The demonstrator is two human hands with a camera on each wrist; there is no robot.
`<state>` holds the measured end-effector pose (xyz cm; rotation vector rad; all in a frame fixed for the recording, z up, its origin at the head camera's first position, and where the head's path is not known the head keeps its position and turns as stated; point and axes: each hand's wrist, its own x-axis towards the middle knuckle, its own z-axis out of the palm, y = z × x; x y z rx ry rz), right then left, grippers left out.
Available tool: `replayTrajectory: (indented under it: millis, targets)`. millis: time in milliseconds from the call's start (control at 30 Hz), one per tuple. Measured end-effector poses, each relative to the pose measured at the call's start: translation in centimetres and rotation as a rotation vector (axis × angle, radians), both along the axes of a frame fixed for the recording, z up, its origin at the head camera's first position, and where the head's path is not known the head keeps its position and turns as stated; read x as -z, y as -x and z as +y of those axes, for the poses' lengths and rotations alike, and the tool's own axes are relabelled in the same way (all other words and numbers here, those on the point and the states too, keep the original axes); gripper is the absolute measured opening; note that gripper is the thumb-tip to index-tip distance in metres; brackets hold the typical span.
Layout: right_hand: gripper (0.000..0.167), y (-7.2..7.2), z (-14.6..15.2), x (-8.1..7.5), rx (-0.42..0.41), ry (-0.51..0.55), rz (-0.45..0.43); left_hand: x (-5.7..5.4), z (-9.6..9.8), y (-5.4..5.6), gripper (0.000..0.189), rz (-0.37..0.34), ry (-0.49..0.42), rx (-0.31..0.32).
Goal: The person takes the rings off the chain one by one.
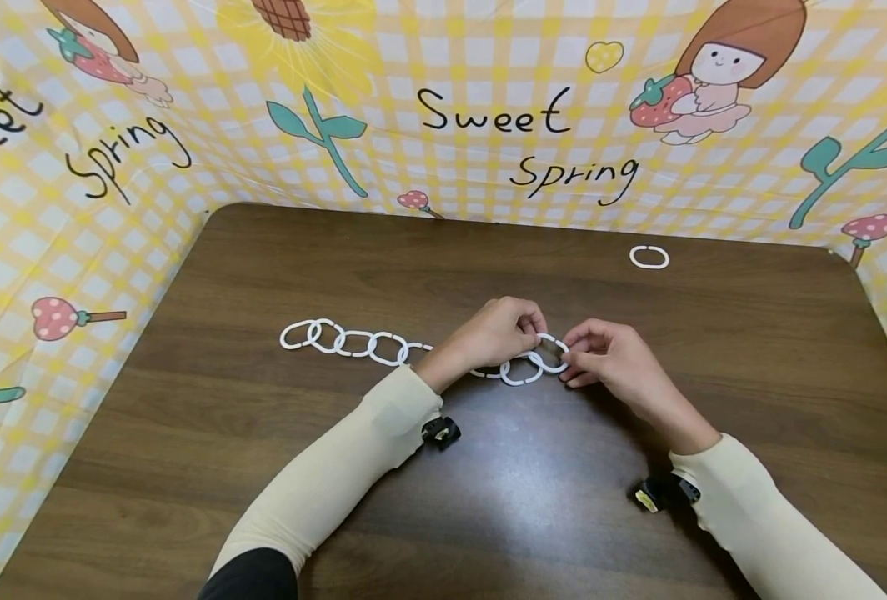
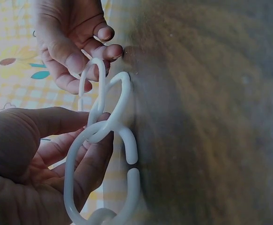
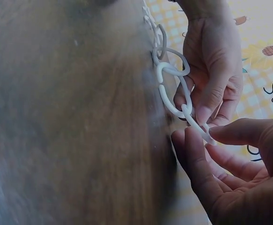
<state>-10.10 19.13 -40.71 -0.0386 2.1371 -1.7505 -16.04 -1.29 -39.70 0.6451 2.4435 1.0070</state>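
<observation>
A chain of several white plastic links (image 1: 373,345) stretches across the table, partly hidden under the left forearm. My left hand (image 1: 494,332) pinches the link at the chain's right end (image 1: 556,340) between thumb and fingers, near where it meets its neighbour. From the other side, my right hand (image 1: 610,357) holds the same link's far edge with thumb and fingertips. In the left wrist view, a nearer link (image 2: 70,173) with a small gap in its side hangs below the left fingers. The right wrist view shows both hands' fingertips close together on the end link (image 3: 199,131).
A single loose white link (image 1: 649,267) lies near the table's back right edge. The brown wooden table (image 1: 211,467) is bordered at the back and sides by a yellow checked cloth (image 1: 458,50) printed with cartoons. Small black cameras sit at both wrists.
</observation>
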Motion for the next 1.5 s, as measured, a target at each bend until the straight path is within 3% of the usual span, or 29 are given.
replayTrajectory:
  millis: [700, 1033, 1500]
  targets:
    - [0.023, -0.3, -0.4, 0.1, 0.062, -0.026, 0.041, 0.0, -0.6, 0.0, 0.011, -0.051, -0.015, 0.026]
    - [0.024, -0.5, -0.4, -0.1, 0.072, -0.002, 0.053, -0.3, -1.6, -0.3, 0.013, -0.022, -0.015, 0.042]
    - [0.025, -0.5, -0.2, -0.2, 0.082, 0.002, 0.038, -0.5, -2.5, -0.8, 0.012, -0.040, -0.002, 0.063]
